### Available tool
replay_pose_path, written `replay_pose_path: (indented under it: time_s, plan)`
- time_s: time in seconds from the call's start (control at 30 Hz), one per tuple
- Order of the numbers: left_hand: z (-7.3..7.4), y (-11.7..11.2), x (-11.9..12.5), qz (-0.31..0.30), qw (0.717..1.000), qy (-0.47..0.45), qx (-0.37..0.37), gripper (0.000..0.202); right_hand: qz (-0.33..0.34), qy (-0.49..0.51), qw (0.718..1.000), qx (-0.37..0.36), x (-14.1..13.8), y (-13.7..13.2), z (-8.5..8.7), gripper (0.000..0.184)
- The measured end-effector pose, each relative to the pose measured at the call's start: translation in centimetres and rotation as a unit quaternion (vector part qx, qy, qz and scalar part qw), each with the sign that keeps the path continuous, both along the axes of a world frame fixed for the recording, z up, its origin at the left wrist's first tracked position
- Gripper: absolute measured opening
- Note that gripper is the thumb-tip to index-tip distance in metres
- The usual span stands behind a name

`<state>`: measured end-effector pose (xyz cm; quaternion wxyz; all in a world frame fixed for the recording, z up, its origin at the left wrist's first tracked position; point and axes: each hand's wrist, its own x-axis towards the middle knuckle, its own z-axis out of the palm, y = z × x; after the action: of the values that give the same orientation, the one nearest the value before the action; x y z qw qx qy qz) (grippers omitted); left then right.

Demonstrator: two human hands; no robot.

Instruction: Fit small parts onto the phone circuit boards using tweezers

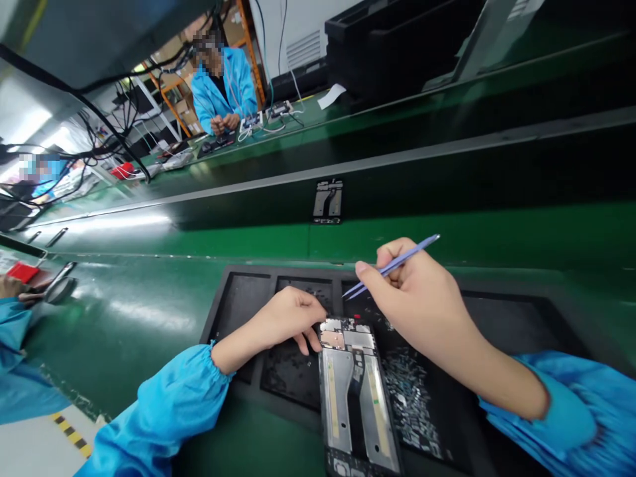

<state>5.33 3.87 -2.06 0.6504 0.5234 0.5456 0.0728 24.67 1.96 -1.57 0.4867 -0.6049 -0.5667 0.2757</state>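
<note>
An opened smartphone (342,391) lies over the black compartment tray (246,270), its metal frame, circuit board and dark ribbon cable showing. At the phone's upper left edge is my left hand (293,318), thumb and finger closed on that edge and the other fingers curled beside it. My right hand (417,298) grips blue tweezers (397,262) above the tray, to the upper right of the phone. The tips of the tweezers point down and left, apart from the phone. Many small metal parts (410,397) fill the compartment right of the phone.
Another opened phone (328,201) sits on the belt beyond the green bench (149,305). A co-worker in blue (223,86) sits across the line. Another person's sleeve (20,358) and a magnifier-like round tool (59,289) are at left. Black bins (387,53) stand behind.
</note>
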Motion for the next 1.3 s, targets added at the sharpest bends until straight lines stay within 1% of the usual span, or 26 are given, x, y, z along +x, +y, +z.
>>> replay_pose_path:
  time_s: [0.13, 0.23, 0.43, 0.6, 0.9, 1.13, 1.2, 1.3]
  plan:
    - [0.6, -0.2, 0.3, 0.006, 1.0, 0.015, 0.004, 0.013, 0.013, 0.013, 1.0, -0.013, -0.2, 0.3, -0.2, 0.026]
    - [0.6, -0.2, 0.3, 0.002, 1.0, 0.025, 0.009, 0.016, 0.017, 0.016, 0.999, -0.029, -0.3, 0.3, 0.1, 0.024]
    - [0.3, -0.5, 0.0, -0.014, 0.999, 0.041, 0.032, 0.024, 0.015, 0.0, 1.0, -0.027, -0.2, 0.4, 0.3, 0.021]
    - [0.1, -0.7, -0.1, -0.015, 0.997, 0.052, 0.053, 0.022, 0.029, 0.004, 0.999, -0.042, -0.1, 0.5, 0.1, 0.02]
    - [-0.5, -0.5, -0.5, -0.01, 0.998, 0.053, 0.038, 0.02, 0.038, 0.014, 0.998, -0.052, -0.2, 0.8, -0.3, 0.018]
    - [-0.8, -0.6, -0.6, -0.018, 0.997, 0.064, 0.032, 0.027, 0.03, 0.02, 0.998, -0.06, -0.1, 0.9, -0.3, 0.019]
    - [-1.1, -0.5, -0.6, -0.022, 0.997, 0.072, 0.034, 0.029, 0.022, 0.047, 0.997, -0.057, 0.0, 1.0, -0.4, 0.019]
    - [-1.4, -0.2, -0.8, -0.03, 0.994, 0.094, 0.056, 0.03, -0.013, 0.146, 0.989, -0.036, 0.4, 1.7, -0.9, 0.022]
